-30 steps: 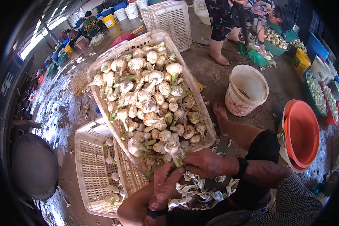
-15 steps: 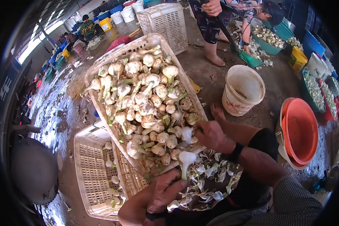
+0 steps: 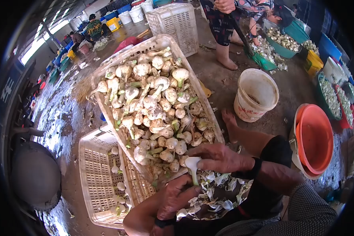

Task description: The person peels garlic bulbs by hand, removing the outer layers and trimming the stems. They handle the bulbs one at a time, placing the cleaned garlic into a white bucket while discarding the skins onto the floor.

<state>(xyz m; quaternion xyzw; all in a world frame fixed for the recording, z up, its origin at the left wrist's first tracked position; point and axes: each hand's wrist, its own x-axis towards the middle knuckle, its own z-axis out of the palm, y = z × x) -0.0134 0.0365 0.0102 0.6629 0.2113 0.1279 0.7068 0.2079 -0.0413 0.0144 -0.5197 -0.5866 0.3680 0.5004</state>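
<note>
A white garlic bulb point(image 3: 193, 163) with a short green stem stands upright between my two hands, its outside smooth and pale. My left hand point(image 3: 177, 199) is closed round the stem from below. At the bulb's top right, my right hand point(image 3: 221, 157) bends its fingers onto it; the fingertips are partly hidden. Just beyond is a slanted plastic crate point(image 3: 207, 109) heaped with unpeeled garlic bulbs point(image 3: 157, 106), soil-stained, with stubs of stem. Loose garlic skins point(image 3: 216, 196) lie below my hands.
Under the heaped crate, a second crate point(image 3: 91, 188) holds several white bulbs. A white bucket point(image 3: 257, 94) and a red basin point(image 3: 315, 137) stand to the right. Ahead, another person's hand point(image 3: 225, 5) grips a dark pole. A pale crate point(image 3: 173, 27) stands farther back.
My right hand has come back from over the heaped crate to the bulb in my left hand. The white blur near its fingers is gone. The view has shifted slightly.
</note>
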